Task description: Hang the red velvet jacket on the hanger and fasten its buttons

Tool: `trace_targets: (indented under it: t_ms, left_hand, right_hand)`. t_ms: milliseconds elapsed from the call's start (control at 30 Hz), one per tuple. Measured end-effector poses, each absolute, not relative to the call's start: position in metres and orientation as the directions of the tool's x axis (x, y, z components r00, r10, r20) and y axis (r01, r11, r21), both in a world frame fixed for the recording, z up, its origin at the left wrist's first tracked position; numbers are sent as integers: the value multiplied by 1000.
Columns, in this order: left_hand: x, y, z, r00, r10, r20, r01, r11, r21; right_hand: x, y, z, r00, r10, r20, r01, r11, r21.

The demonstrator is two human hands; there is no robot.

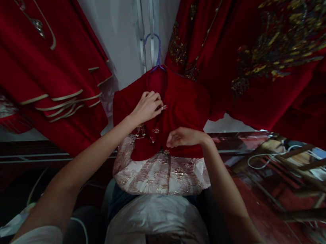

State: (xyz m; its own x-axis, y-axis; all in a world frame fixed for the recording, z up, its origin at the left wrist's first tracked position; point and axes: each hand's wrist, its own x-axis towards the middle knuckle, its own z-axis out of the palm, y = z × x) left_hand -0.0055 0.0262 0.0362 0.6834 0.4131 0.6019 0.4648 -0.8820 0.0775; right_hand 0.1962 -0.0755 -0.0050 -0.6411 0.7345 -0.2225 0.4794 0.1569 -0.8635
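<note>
Head view: a red jacket hangs from a blue wire hanger, directly before the person, its lower edge over a pale pink brocade panel. The left hand, palm down with fingers curled, rests on the upper front beside a beaded ornament; whether it pinches ornament or cloth cannot be told. The right hand is half-curled at the lower front, near another beaded clasp; any grip there is hidden too. Between them sits a beaded flower, with a tasselled piece near the left wrist.

A sharp tug could, I judge, tear beads loose or pull the shoulders off the thin hanger. Dangling strands might snag on fingers, and dim light makes misaligning the front edges likelier. Red garments hang close by.
</note>
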Motion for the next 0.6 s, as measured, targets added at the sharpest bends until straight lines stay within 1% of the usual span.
trace_targets:
  t_ms: [67, 200, 267, 367, 433, 467, 533, 600]
  left_hand:
    - [-7, 26, 40, 670, 442, 596, 417, -889, 190]
    - [-11, 25, 43, 615, 514, 598, 251, -846, 470]
    - [-14, 27, 41, 575, 571, 586, 193, -791, 581]
    - [-16, 31, 37, 474, 681, 558, 120, -678, 725]
    - [-16, 37, 35, 418, 723, 551, 80, -633, 770]
    - [-16, 39, 34, 408, 725, 556, 76, -633, 770]
    - [-16, 45, 33, 432, 698, 570, 120, -672, 731]
    - [-17, 49, 29, 488, 663, 568, 240, -728, 642]
  right_hand:
    - [198, -77, -3, -630, 760, -162, 448, 185, -875]
    - [194, -80, 9, -544, 836, 65, 331, 286, -899]
    - [190, -79, 17, -443, 872, 207, 293, 359, -886]
    - [179, -72, 32, -185, 884, 430, 330, 468, -820]
    - [168, -61, 41, -76, 845, 529, 369, 517, -773]
    - [161, -54, 46, -77, 834, 547, 369, 533, -761]
    - [145, -39, 52, -152, 839, 523, 344, 541, -768]
    - [129, -26, 54, -189, 879, 438, 357, 477, -803]
